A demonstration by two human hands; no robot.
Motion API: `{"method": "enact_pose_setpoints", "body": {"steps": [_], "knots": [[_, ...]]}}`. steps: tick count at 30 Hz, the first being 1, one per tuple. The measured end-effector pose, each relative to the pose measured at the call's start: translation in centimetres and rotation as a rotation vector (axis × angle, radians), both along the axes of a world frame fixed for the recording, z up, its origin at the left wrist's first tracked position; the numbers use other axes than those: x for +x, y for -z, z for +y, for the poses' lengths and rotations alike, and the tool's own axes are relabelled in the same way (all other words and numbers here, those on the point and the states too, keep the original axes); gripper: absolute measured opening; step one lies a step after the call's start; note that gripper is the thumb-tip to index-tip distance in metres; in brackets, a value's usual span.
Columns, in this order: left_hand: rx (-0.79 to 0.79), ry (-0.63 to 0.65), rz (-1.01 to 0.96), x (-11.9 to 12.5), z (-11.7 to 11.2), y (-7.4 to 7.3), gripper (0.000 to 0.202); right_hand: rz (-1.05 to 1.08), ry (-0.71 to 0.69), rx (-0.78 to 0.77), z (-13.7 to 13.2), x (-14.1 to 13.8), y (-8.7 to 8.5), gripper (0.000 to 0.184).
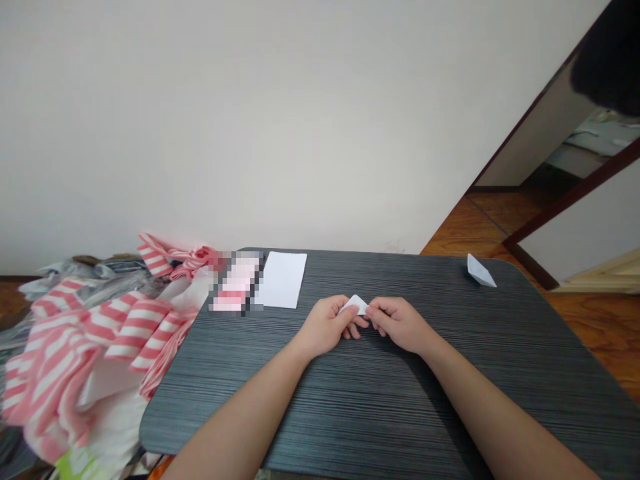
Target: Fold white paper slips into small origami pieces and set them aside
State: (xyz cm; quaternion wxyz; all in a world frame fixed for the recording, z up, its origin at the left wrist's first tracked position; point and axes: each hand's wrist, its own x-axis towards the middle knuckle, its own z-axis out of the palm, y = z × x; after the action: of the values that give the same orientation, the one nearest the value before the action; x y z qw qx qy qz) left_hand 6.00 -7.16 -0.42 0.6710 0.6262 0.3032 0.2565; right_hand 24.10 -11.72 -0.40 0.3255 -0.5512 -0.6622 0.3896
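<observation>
Paper (357,301) is being held over the table (215,373), apex pointing toward the wall (300,133), long axis apparently running left to right. Left hand (327,325), covering more, is clamping it under the thumb; right hand (400,321) is pinching its right corner. Sheet (283,280) is lying farther left.

Left hand (327,325), right hand (400,324) pinching 1 folded paper (355,303) over dark table (370,420).

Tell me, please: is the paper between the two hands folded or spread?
Folded: the paper shows as a small white triangle, held between the left hand and right hand.
</observation>
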Motion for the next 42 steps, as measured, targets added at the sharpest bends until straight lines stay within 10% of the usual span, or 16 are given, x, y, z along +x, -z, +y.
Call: {"method": "enact_pose_setpoints", "body": {"steps": [42], "knots": [[-0.044,0.011,0.026,0.06,0.29,0.63,0.040,-0.009,0.053,-0.014,-0.03,0.04,-0.13,0.031]]}}
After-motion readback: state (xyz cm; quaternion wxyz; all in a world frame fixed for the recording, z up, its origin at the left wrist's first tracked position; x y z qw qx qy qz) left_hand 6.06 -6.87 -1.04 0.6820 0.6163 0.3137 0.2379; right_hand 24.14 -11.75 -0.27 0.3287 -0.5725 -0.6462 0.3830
